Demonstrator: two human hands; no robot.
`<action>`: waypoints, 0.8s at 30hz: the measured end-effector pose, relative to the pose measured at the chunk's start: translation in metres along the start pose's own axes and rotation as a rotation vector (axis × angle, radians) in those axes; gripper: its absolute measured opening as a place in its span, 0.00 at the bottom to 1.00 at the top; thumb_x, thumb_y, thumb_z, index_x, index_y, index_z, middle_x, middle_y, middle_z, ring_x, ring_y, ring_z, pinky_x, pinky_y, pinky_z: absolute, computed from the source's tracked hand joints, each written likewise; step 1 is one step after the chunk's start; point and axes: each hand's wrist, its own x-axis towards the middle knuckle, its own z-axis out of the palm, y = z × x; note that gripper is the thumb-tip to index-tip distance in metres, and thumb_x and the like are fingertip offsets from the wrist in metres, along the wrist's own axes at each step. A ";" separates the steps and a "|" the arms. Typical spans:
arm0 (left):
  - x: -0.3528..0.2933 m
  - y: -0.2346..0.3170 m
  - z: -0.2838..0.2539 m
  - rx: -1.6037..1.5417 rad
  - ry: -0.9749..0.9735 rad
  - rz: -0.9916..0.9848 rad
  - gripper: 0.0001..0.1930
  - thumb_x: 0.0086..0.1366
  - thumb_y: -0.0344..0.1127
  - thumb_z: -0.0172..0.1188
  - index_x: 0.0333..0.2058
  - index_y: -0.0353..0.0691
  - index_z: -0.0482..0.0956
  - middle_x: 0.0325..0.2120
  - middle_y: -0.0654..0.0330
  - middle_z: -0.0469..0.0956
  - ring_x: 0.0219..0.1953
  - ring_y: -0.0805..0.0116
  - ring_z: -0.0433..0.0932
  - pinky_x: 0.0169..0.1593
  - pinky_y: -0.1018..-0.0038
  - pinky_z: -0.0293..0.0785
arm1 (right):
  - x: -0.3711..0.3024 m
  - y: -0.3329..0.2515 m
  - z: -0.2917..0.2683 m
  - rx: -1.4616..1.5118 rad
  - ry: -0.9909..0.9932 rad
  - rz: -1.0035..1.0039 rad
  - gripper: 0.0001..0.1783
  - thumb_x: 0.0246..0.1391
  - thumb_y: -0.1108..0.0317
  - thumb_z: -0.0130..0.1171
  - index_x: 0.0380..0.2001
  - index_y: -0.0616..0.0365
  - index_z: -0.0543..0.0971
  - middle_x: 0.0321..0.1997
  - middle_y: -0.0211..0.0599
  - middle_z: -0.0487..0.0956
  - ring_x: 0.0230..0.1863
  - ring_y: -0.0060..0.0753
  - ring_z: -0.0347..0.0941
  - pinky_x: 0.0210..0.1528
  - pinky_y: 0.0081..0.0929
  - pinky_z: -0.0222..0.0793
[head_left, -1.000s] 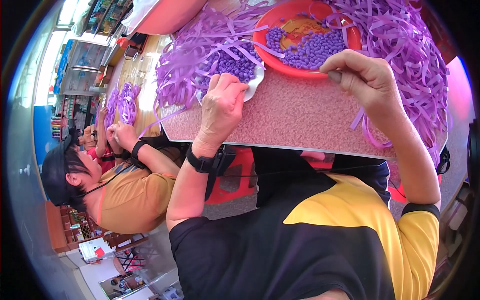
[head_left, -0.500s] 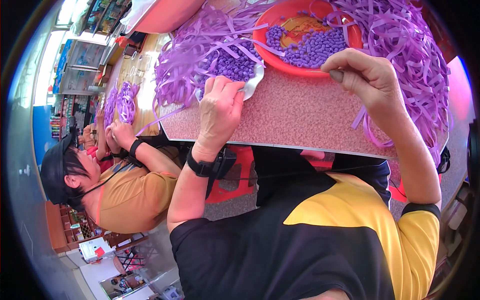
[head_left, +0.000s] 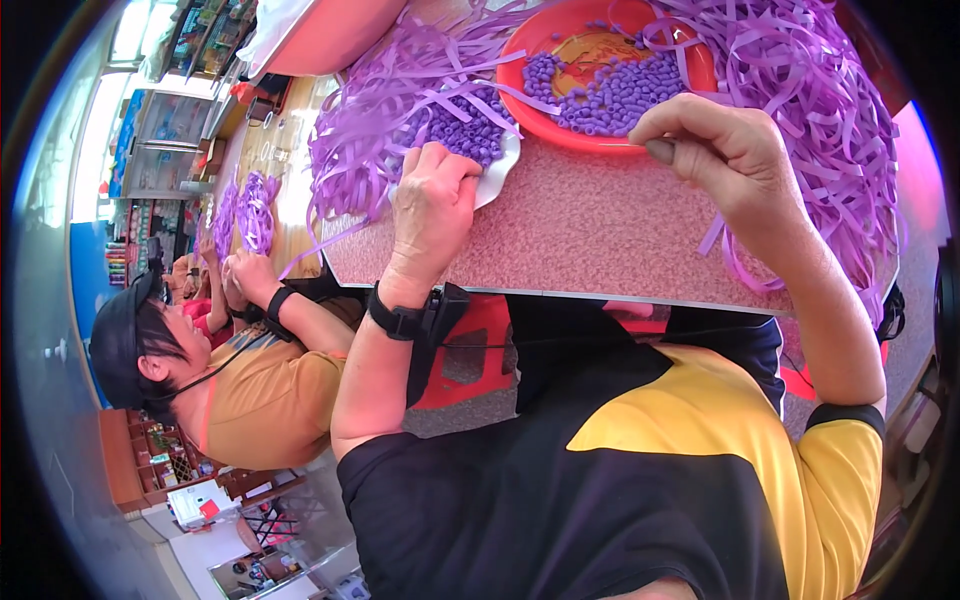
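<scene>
Hands work at the near edge of a speckled pink table (head_left: 600, 240), seen from the head camera. The left hand (head_left: 432, 205) is curled shut, knuckles up, its fingertips pressed together at the rim of a white plate (head_left: 497, 175); whether it pinches a strip there cannot be told, as the fingers hide their own tips. A black watch (head_left: 395, 318) sits on that wrist. The right hand (head_left: 725, 150) is also closed, thumb pressed against the bent forefinger, pinching the end of a purple strip (head_left: 722, 245) that trails down from under the palm toward the near edge of the table.

Loose purple strips (head_left: 400, 120) are heaped across the far side of the table, left of and over the white plate, and a second mass (head_left: 830, 130) lies right of the right hand. Small purple beads (head_left: 465, 130) fill the white plate just beyond the left hand's fingers. An orange plate (head_left: 600, 130) further along the table holds more beads (head_left: 620, 90), just beyond the right hand.

Left of the table, another person (head_left: 250, 390) in an orange shirt and dark cap handles purple strips (head_left: 245, 205) at a wooden table.
</scene>
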 end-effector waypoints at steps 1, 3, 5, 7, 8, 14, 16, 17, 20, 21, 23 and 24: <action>0.001 0.000 0.000 0.000 -0.002 0.002 0.03 0.54 0.27 0.63 0.29 0.40 0.82 0.30 0.57 0.75 0.39 0.53 0.75 0.40 0.60 0.72 | 0.000 0.001 0.000 0.001 0.002 0.002 0.08 0.56 0.83 0.55 0.37 0.63 0.80 0.29 0.26 0.77 0.30 0.13 0.67 0.34 0.14 0.64; 0.003 0.000 -0.001 0.032 -0.030 0.002 0.03 0.54 0.28 0.63 0.29 0.39 0.82 0.31 0.57 0.75 0.38 0.53 0.75 0.40 0.60 0.73 | 0.000 0.002 0.001 -0.016 0.017 -0.022 0.09 0.55 0.84 0.55 0.37 0.64 0.80 0.28 0.25 0.75 0.29 0.13 0.66 0.34 0.14 0.63; 0.003 -0.001 0.000 0.043 -0.035 0.005 0.03 0.54 0.28 0.63 0.28 0.39 0.82 0.31 0.57 0.75 0.39 0.53 0.75 0.39 0.59 0.73 | 0.000 0.001 0.000 -0.020 0.002 -0.002 0.09 0.55 0.84 0.55 0.37 0.63 0.80 0.26 0.25 0.73 0.28 0.13 0.65 0.32 0.14 0.63; 0.004 -0.002 -0.001 0.053 -0.040 0.008 0.03 0.54 0.29 0.63 0.28 0.39 0.82 0.31 0.57 0.76 0.39 0.54 0.75 0.39 0.59 0.73 | 0.000 0.001 -0.001 -0.025 -0.013 0.018 0.09 0.55 0.84 0.55 0.37 0.63 0.80 0.24 0.25 0.72 0.27 0.13 0.64 0.31 0.14 0.62; 0.004 -0.002 -0.001 0.057 -0.055 0.014 0.03 0.55 0.29 0.63 0.29 0.39 0.82 0.30 0.57 0.75 0.38 0.54 0.75 0.39 0.60 0.72 | 0.000 0.000 0.000 -0.020 -0.007 0.012 0.08 0.55 0.84 0.56 0.37 0.63 0.80 0.23 0.25 0.70 0.26 0.13 0.63 0.30 0.15 0.61; 0.003 0.009 -0.003 -0.050 -0.089 -0.024 0.02 0.56 0.29 0.63 0.29 0.38 0.81 0.29 0.56 0.75 0.37 0.53 0.75 0.39 0.60 0.72 | 0.000 -0.002 0.000 -0.020 0.022 -0.024 0.08 0.55 0.83 0.56 0.36 0.62 0.80 0.22 0.24 0.69 0.25 0.13 0.62 0.29 0.16 0.59; 0.000 0.011 -0.004 -0.073 -0.076 -0.024 0.02 0.56 0.29 0.63 0.29 0.38 0.81 0.29 0.56 0.76 0.37 0.53 0.75 0.39 0.59 0.72 | 0.000 -0.003 0.000 -0.017 0.017 -0.013 0.07 0.55 0.83 0.56 0.36 0.62 0.80 0.22 0.24 0.69 0.26 0.13 0.63 0.29 0.16 0.59; -0.003 0.011 -0.004 -0.088 -0.068 -0.029 0.03 0.56 0.28 0.64 0.30 0.37 0.81 0.30 0.56 0.76 0.37 0.53 0.75 0.39 0.60 0.72 | -0.001 -0.003 0.000 -0.016 0.014 -0.003 0.07 0.55 0.82 0.57 0.36 0.62 0.80 0.23 0.24 0.70 0.26 0.13 0.63 0.30 0.15 0.60; -0.006 0.017 -0.008 -0.103 -0.059 -0.022 0.05 0.55 0.29 0.66 0.31 0.36 0.81 0.30 0.55 0.76 0.38 0.53 0.75 0.41 0.60 0.72 | -0.001 -0.004 0.001 -0.016 0.010 0.007 0.06 0.56 0.82 0.57 0.36 0.62 0.80 0.23 0.24 0.71 0.27 0.13 0.64 0.31 0.15 0.61; -0.007 0.020 -0.010 -0.104 -0.059 -0.012 0.07 0.54 0.29 0.67 0.32 0.35 0.81 0.31 0.54 0.76 0.38 0.53 0.75 0.41 0.61 0.72 | -0.001 -0.004 0.001 -0.018 0.011 0.007 0.06 0.56 0.81 0.57 0.36 0.62 0.80 0.24 0.24 0.71 0.28 0.13 0.64 0.32 0.15 0.62; -0.009 0.025 -0.014 -0.099 -0.058 -0.005 0.09 0.52 0.29 0.69 0.32 0.35 0.81 0.31 0.55 0.76 0.39 0.53 0.74 0.42 0.61 0.72 | -0.001 -0.002 0.002 -0.019 0.021 -0.002 0.06 0.56 0.81 0.57 0.36 0.62 0.80 0.24 0.24 0.72 0.28 0.13 0.64 0.32 0.16 0.62; -0.009 0.027 -0.014 -0.096 -0.058 0.002 0.11 0.50 0.30 0.70 0.33 0.35 0.81 0.31 0.55 0.76 0.39 0.53 0.74 0.43 0.62 0.72 | -0.001 -0.001 0.003 -0.020 0.032 -0.010 0.06 0.56 0.81 0.57 0.36 0.62 0.80 0.24 0.24 0.72 0.28 0.13 0.64 0.32 0.16 0.62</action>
